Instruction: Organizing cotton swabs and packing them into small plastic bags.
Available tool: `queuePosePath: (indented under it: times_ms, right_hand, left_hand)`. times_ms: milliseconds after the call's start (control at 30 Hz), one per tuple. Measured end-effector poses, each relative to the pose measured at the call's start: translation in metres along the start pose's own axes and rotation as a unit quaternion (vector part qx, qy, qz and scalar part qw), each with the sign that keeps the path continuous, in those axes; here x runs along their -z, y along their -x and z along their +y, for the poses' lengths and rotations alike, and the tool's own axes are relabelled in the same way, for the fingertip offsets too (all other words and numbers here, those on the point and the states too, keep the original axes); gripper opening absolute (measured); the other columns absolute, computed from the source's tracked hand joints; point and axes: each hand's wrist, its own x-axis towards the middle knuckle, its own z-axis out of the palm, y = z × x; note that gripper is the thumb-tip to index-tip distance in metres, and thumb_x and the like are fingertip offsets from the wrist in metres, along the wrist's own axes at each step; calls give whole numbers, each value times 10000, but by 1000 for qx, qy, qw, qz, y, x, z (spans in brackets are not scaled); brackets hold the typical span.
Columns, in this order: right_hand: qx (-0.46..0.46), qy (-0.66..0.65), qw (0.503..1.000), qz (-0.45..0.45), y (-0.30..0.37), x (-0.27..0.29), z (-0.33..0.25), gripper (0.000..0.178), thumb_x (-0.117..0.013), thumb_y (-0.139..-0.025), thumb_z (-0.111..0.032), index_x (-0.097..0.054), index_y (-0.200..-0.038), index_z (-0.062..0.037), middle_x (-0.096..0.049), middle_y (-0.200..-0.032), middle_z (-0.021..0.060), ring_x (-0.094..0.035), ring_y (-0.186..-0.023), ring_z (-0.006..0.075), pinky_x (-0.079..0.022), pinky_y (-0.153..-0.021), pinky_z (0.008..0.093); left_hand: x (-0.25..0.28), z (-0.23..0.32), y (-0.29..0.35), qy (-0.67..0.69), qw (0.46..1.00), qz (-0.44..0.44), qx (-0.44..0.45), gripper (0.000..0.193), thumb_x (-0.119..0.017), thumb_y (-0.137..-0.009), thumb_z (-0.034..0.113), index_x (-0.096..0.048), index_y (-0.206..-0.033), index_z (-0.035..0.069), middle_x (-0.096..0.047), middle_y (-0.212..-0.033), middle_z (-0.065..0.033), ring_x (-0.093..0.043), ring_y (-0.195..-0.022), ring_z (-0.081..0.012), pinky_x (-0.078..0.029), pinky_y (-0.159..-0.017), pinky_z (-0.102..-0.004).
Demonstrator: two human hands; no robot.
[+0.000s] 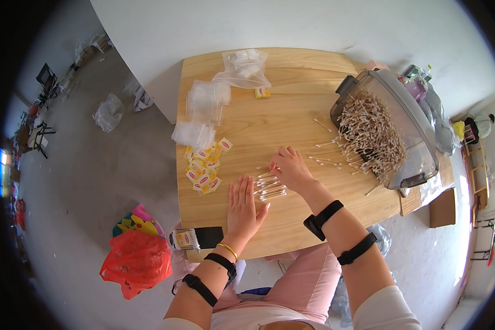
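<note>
A small row of cotton swabs (270, 187) lies side by side on the wooden table in front of me. My left hand (243, 204) rests flat at the left ends of the row, fingers stretched out and thumb apart. At the row's far side my right hand (290, 169) is closed in a pinch on a cotton swab, partly hidden by the fingers. Left of the row is a loose pile of small yellow-and-white printed cards (204, 169). A tipped-over clear plastic bin (423, 148) with a grey rim spills a large heap of cotton swabs (373, 132) to the right.
Clear plastic bags (208, 99) lie in stacks along the table's left side, with a larger bag (246, 67) beyond. A black holder with packed swabs (186, 239) sits at the near left edge. A red plastic bag (135, 261) is left of the table.
</note>
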Motion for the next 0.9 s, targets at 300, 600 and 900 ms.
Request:
queuePosePath:
  times_ms: [300, 600, 900]
  right_hand:
    - [27, -10, 999, -37, 28, 13, -18, 156, -757, -764, -87, -689, -887, -154, -565, -1004, 35, -523, -1063, 262, -445, -954, 404]
    - [26, -16, 999, -30, 29, 11, -14, 110, -743, -772, -88, -671, -845, -128, -574, -997, 51, -529, -1070, 269, -444, -954, 409]
    - [7, -4, 999, -44, 66, 31, -14, 109, -753, -777, -112, -669, -846, -126, -575, -990, 56, -533, -1061, 274, -442, -948, 415]
  left_hand:
    - [0, 0, 1, -5, 1000, 4, -1, 824, -691, -875, 347, -311, -1488, -53, -371, -1528, -231, -325, -1451, -394, -208, -1218, -554]
    - [-3, 0, 0, 0, 1000, 8, 1, 841, -709, -856, 350, -317, -1487, -45, -377, -1524, -225, -336, -1442, -395, -217, -1216, -554]
    - [2, -4, 2, 33, 999, 10, 0, 813, -686, -869, 318, -305, -1495, -34, -369, -1533, -223, -323, -1455, -383, -198, -1224, -553]
